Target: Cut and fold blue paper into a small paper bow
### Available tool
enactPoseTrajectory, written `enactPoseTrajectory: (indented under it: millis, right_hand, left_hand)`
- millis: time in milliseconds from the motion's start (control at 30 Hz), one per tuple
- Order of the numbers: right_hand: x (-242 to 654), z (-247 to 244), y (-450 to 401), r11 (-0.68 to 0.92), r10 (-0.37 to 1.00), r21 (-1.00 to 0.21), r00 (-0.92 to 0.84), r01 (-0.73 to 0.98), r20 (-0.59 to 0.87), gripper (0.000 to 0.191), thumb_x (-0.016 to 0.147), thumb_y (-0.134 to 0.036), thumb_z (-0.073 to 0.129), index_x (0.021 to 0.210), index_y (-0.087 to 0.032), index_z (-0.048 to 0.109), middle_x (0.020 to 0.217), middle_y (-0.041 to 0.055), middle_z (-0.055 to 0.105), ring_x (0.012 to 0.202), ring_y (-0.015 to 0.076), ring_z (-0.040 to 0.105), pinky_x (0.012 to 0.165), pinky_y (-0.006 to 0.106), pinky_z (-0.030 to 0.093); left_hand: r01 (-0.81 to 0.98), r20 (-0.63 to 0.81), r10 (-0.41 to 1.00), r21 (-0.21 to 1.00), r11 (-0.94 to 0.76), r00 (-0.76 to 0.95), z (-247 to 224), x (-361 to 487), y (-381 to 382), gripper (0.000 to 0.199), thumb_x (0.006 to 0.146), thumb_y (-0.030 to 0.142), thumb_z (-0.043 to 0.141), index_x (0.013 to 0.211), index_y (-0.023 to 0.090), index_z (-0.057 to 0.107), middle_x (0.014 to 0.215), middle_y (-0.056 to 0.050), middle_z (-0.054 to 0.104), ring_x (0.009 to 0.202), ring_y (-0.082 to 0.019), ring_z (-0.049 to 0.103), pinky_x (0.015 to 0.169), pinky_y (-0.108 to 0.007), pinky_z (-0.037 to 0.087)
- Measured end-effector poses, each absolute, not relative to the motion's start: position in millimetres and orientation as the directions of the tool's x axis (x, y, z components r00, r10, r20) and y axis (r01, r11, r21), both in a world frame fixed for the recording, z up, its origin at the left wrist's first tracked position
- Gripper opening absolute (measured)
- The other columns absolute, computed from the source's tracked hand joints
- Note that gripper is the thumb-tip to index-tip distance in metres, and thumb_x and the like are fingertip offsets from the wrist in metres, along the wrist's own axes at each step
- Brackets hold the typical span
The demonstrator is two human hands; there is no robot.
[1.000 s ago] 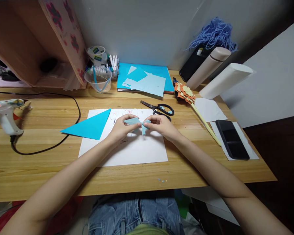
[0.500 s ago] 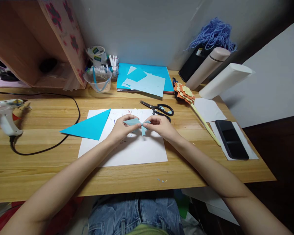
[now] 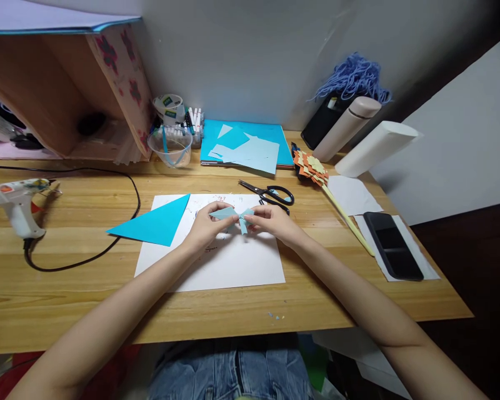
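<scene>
Head view: a wooden desk (image 3: pixel 216 316) with a white paper sheet (image 3: pixel 241 272) near its front edge. A blue paper triangle (image 3: pixel 154 225) overlaps that sheet's left edge; black-handled scissors (image 3: pixel 261 190) lie by its back right corner. From here I can see the left hand (image 3: pixel 206 226) and right hand (image 3: pixel 279 225), both pinched nearly closed, holding a pale-blue paper bow (image 3: pixel 243 226) above the sheet, near its back edge.
</scene>
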State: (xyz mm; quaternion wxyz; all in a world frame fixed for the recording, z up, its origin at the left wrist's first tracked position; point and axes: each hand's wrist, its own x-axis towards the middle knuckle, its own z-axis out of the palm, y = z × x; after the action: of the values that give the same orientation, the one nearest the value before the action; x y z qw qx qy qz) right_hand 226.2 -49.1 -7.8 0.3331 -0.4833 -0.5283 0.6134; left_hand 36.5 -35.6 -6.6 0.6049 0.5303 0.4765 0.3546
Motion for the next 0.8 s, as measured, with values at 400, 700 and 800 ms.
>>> enactPoseTrajectory:
  millis: [400, 700, 800]
  right_hand:
    - [222, -4, -50, -0.273, 0.898, -0.941, -0.298, 0.197, -0.323, 0.033, 0.069, -0.045, 0.068, 0.068, -0.012, 0.064, 0.066, 0.0040, 0.064, 0.057, 0.0098, 0.057, 0.055, 0.023, 0.046]
    - [212, -10, -56, -0.123, 0.977, -0.983, -0.159, 0.134, -0.144, 0.031, 0.070, -0.045, 0.066, 0.076, -0.016, 0.061, 0.067, -0.0001, 0.058, 0.058, 0.0102, 0.051, 0.055, 0.024, 0.040]
    - [209, -11, -59, -0.091, 0.991, -0.992, -0.089, 0.086, -0.099, 0.030, 0.072, -0.045, 0.064, 0.077, -0.016, 0.061, 0.071, 0.0003, 0.058, 0.062, 0.0110, 0.051, 0.057, 0.024, 0.039]
  left_hand:
    - [0.108, -0.199, 0.941, 0.978, 0.176, 0.274, -5, 35, -35, 0.043, 0.061, 0.040, 0.072, 0.093, 0.014, 0.059, 0.086, -0.002, 0.061, 0.053, -0.006, 0.048, 0.052, -0.022, 0.037]
    - [-0.109, -0.231, 0.920, 0.955, 0.277, 0.316, -9, 41, -36, 0.050, 0.056, 0.031, 0.078, 0.098, 0.014, 0.057, 0.089, -0.008, 0.067, 0.080, -0.018, 0.063, 0.075, -0.030, 0.048]
    - [-0.173, -0.238, 0.896, 0.932, 0.320, 0.375, -8, 43, -39, 0.050, 0.059, 0.032, 0.077, 0.100, 0.012, 0.058, 0.103, -0.012, 0.066, 0.092, -0.021, 0.062, 0.083, -0.034, 0.046]
